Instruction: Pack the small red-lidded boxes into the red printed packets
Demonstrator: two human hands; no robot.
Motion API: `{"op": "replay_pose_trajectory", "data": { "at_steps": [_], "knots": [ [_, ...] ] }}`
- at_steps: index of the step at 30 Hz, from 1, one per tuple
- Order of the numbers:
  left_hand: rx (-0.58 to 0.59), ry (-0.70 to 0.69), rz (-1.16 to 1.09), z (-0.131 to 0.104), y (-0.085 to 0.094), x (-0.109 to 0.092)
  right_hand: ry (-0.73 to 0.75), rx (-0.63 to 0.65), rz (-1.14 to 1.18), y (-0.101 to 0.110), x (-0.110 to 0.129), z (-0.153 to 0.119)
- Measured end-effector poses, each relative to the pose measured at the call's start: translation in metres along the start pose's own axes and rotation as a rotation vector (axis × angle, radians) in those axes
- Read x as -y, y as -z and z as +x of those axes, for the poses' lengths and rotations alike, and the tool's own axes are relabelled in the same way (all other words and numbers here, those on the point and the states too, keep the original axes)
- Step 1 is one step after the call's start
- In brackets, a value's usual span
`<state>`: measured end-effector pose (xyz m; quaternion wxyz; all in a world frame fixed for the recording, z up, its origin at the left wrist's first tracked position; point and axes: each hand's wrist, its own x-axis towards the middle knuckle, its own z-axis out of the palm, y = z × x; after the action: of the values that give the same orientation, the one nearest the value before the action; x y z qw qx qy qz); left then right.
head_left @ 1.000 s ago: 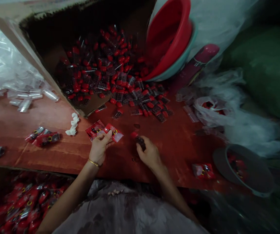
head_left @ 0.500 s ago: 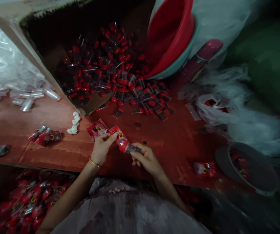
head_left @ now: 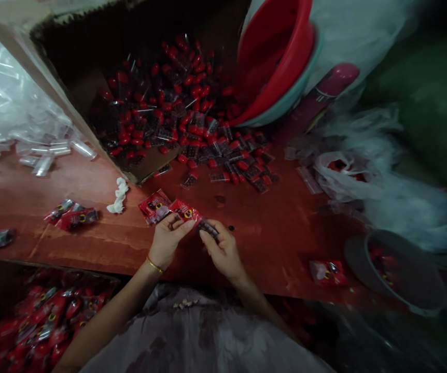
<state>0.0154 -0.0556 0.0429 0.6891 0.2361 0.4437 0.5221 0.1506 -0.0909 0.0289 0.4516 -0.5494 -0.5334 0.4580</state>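
Note:
My left hand pinches a red printed packet at its lower edge. From the right, my right hand is closed on a dark, clear-walled tube, whose near end meets the packet's right end. The red cap of the tube is hidden by the packet and my left fingers. Just left of the held packet, more red packets lie on the red tabletop.
An open carton spills many red-capped tubes. Red and teal basins lean beside it. Clear tubes lie left, a grey bowl right. A lower box holds filled red packets. Crumpled white tissue lies near the carton.
My right hand has moved left and slightly up, bringing the tube against the packet. The tube's red cap, visible before, is now covered. My left hand has shifted slightly right.

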Motion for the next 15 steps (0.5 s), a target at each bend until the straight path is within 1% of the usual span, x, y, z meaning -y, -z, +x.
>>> {"op": "replay_pose_trajectory", "data": {
  "at_steps": [2, 6, 9, 12, 15],
  "knots": [
    [-0.01, 0.013, -0.037, 0.0, -0.001, 0.001, 0.025, -0.017, -0.027, -0.004, -0.002, 0.001],
    [-0.014, 0.057, -0.061, -0.002, -0.007, -0.001, 0.04, 0.072, 0.023, -0.011, -0.004, 0.0],
    [-0.009, 0.067, -0.036, -0.003, -0.011, 0.002, 0.07, 0.013, -0.038, -0.018, -0.002, -0.003],
    [0.059, 0.032, 0.021, -0.002, -0.009, 0.006, 0.076, -0.063, -0.01, -0.027, 0.0, -0.005],
    [0.167, 0.056, 0.086, -0.002, -0.005, 0.009, 0.028, -0.076, 0.141, -0.034, -0.001, -0.004]
  ]
}}
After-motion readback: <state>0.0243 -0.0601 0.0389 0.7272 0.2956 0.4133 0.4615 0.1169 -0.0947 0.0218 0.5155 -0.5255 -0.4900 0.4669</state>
